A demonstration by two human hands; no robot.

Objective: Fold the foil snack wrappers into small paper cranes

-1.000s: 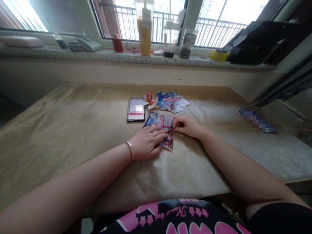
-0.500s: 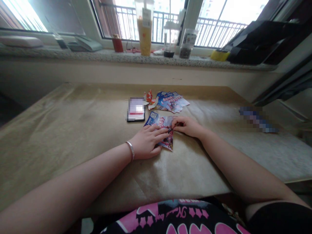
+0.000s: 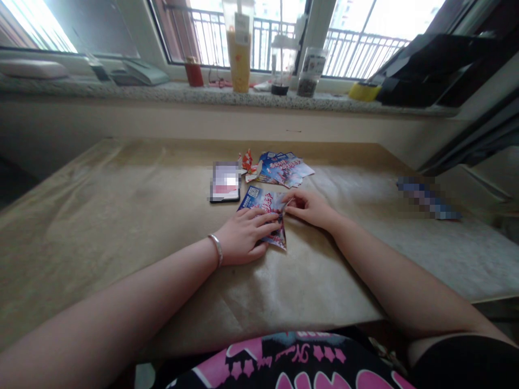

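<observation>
A printed blue-and-pink leaflet [image 3: 250,198] with a square code in its corner lies on the table before me. My left hand [image 3: 249,232] rests flat across its lower left part, fingers stretched out, and covers much of the print. At the leaflet's right edge, my right hand [image 3: 306,206] pinches the paper between thumb and fingers, and that edge is lifted a little. Just behind lies a fanned stack of similar leaflets [image 3: 284,168]. An orange-and-white crumpled wrapper [image 3: 248,162] touches the stack's left side.
A phone-like device [image 3: 224,183], its screen blurred, lies left of the stack. Far right is a blurred blue item [image 3: 430,200]. Along the stone windowsill [image 3: 194,96] stand a tall yellow-filled cup [image 3: 239,59], a red jar [image 3: 194,72], clear containers, yellow tape [image 3: 364,91] and a black bag [image 3: 425,75].
The fingers of my right hand have shifted slightly up along the leaflet's right edge, raising the paper there. My left hand stays in place.
</observation>
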